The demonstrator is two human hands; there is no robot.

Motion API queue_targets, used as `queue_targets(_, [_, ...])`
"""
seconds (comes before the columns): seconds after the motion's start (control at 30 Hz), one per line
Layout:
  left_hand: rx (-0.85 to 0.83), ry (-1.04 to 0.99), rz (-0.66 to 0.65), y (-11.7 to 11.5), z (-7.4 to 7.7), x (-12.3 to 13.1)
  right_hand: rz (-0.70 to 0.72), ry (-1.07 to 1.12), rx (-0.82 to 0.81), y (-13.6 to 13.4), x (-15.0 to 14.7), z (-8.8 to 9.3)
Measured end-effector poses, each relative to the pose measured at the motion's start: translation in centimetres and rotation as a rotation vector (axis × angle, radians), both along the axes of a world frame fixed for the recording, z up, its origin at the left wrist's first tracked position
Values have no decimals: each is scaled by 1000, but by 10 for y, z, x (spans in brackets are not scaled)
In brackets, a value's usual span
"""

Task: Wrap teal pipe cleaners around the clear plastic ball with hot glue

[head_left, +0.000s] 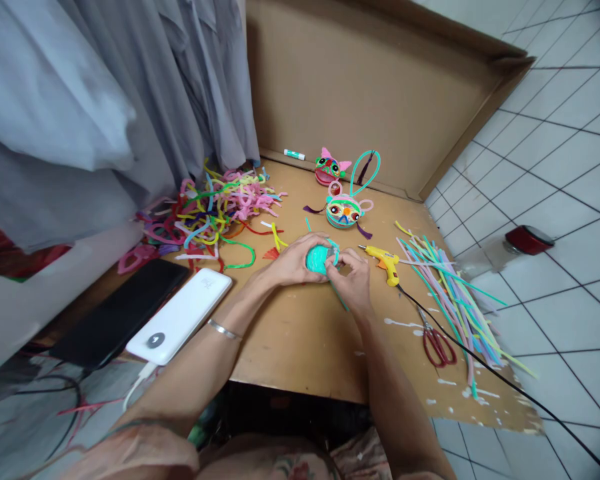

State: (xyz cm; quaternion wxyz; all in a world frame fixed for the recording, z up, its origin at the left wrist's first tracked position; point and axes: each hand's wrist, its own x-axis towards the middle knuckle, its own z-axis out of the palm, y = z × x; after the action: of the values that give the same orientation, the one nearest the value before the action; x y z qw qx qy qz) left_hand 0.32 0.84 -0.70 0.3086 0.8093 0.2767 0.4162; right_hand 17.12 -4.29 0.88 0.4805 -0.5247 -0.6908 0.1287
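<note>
Near the middle of the tabletop, my left hand (298, 261) is closed around a small round turquoise piece (318, 259). My right hand (352, 275) pinches at the right edge of this piece, its fingers bent round a turquoise pipe cleaner (335, 245). One loose pipe-cleaner end points up and away, and another hangs below my right hand. Just right of my hands lies a yellow glue gun (386, 263). Behind them are two decorated faces, one with pink ears (329, 168) and one with a turquoise loop (344, 213).
A tangled pile of coloured pipe cleaners (215, 210) lies at left, near a white power bank (180, 317) and a black phone (123, 313). Right are straight pipe cleaners (455, 300), red-handled scissors (439, 347) and a black cord (460, 343). A marker (295, 155) lies behind.
</note>
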Motion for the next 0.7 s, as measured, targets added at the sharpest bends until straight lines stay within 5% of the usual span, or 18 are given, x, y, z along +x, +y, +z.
queue_targets(0.4, [-129, 27, -73, -6, 13, -11, 17, -56, 11, -1, 0, 1])
queue_targets(0.7, [-172, -43, 17, -7, 7, -3, 8, -68, -10, -2, -2, 1])
